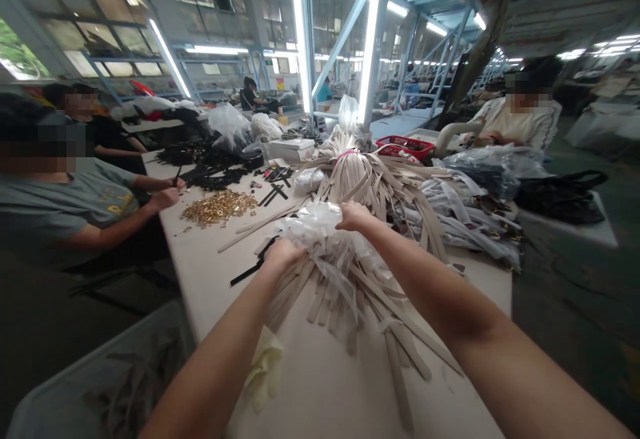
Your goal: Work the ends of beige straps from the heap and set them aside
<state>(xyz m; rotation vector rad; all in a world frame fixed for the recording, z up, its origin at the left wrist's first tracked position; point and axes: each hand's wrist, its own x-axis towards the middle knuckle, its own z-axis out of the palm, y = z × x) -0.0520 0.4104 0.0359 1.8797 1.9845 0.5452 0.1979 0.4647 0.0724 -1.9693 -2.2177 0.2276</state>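
A crumpled clear plastic bag (325,226) lies over a spread of beige leather-like straps (325,299) on the table in front of me. My left hand (284,252) grips the near left side of this bag, its fingertips partly hidden by the plastic. At the bag's far right edge, my right hand (354,216) is closed with curled fingers on the plastic. Just beyond, a large bundle of beige straps (350,172) fans out under a pink tie. Black strips (246,271) stick out to the left of my left hand.
A heap of gold metal pieces (220,208) sits left on the table (200,259), beside a co-worker's hands (170,194). White-wrapped straps (465,212) are piled right. A red basket (405,148) and white box (291,149) stand behind. A yellowish glove (265,366) lies near the front edge.
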